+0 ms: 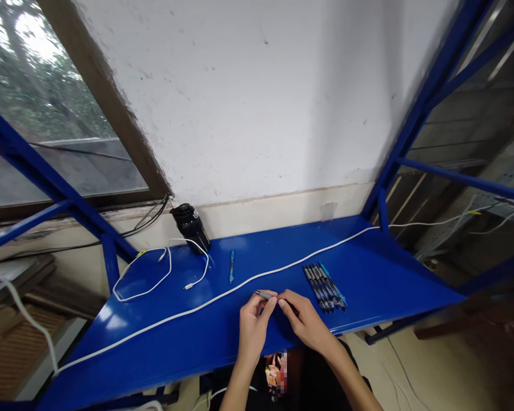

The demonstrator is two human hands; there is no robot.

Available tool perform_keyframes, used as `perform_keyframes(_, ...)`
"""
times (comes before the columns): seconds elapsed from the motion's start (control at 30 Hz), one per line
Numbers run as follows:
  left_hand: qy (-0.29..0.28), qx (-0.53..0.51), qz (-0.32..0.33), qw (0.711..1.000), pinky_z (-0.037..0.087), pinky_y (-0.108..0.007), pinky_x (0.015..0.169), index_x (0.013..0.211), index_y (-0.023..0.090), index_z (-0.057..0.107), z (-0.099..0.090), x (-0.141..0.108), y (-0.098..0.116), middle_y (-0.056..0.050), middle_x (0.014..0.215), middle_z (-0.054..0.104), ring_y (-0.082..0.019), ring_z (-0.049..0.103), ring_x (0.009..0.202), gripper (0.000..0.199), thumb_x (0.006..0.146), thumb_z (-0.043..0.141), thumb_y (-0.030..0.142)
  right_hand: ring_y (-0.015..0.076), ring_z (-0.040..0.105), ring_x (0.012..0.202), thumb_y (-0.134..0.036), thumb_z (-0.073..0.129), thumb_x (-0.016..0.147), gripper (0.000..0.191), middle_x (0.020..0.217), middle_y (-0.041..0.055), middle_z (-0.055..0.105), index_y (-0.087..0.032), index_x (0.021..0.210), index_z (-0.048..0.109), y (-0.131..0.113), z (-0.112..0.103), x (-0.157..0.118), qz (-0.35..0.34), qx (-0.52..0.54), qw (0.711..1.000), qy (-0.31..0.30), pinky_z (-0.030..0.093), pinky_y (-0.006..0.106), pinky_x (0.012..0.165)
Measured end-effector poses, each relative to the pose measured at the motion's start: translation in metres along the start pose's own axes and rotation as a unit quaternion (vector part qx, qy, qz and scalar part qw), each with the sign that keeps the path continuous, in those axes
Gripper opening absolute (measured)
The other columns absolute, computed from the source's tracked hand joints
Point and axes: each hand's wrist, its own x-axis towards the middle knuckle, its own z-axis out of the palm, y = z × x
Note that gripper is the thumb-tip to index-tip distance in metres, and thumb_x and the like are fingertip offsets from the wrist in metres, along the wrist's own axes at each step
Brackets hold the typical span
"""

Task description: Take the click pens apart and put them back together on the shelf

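Near the front edge of the blue table [175,354], my left hand [255,317] is closed round a grey and black pen [263,294]. My right hand [300,317] meets it at the pen's right end, its thumb and fingertips pinched together; what lies between them is too small to make out. To the right of my hands, several dark pens [323,288] lie side by side in a row, with a light blue one at their right side. A single blue pen [232,266] lies farther back, left of my hands.
A white cable [257,276] crosses the table behind my hands. A black bottle [192,228] stands by the wall at the back left, beside a looped white cable [143,297]. Blue metal frame posts [411,131] rise at both sides.
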Motion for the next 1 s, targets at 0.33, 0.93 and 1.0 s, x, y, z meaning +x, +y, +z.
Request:
perform_keyframes(0.33,0.012,-0.001,-0.002,1.0,0.061,-0.037,0.091,0.103,0.017,0.084,0.0005,-0.0006,0.0022,-0.013,0.104,0.084,-0.03,0.078,0.099,0.036,0.093,0.082,0.051,0.0208,0.06,0.084,-0.046,0.04,0.118,0.04,0.09,0.0035,0.067,-0.023,0.096,0.064,0.0002,-0.0008,0.0006,-0.015,-0.003,1.0,0.001,0.047,0.034,0.081)
perform_keyframes(0.93,-0.004,-0.002,0.008,1.0,0.061,-0.034,0.09,0.103,0.018,0.084,-0.0012,0.001,-0.001,-0.011,0.104,0.083,-0.028,0.078,0.097,0.032,0.094,0.082,0.049,0.0183,0.057,0.077,-0.048,0.043,0.118,0.038,0.085,0.0002,0.062,-0.023,0.093,0.06,-0.0006,-0.0017,-0.0004,0.002,0.008,1.0,-0.002,0.044,0.031,0.076)
perform_keyframes(1.0,-0.004,-0.003,0.007,1.0,0.061,-0.034,0.088,0.103,0.018,0.084,-0.0012,0.0009,-0.0005,-0.011,0.104,0.083,-0.027,0.078,0.096,0.032,0.094,0.083,0.049,0.0183,0.057,0.077,-0.046,0.037,0.119,0.045,0.083,0.0003,0.06,-0.023,0.086,0.057,-0.001,-0.0022,-0.0002,-0.007,-0.001,1.0,-0.008,0.043,0.032,0.078)
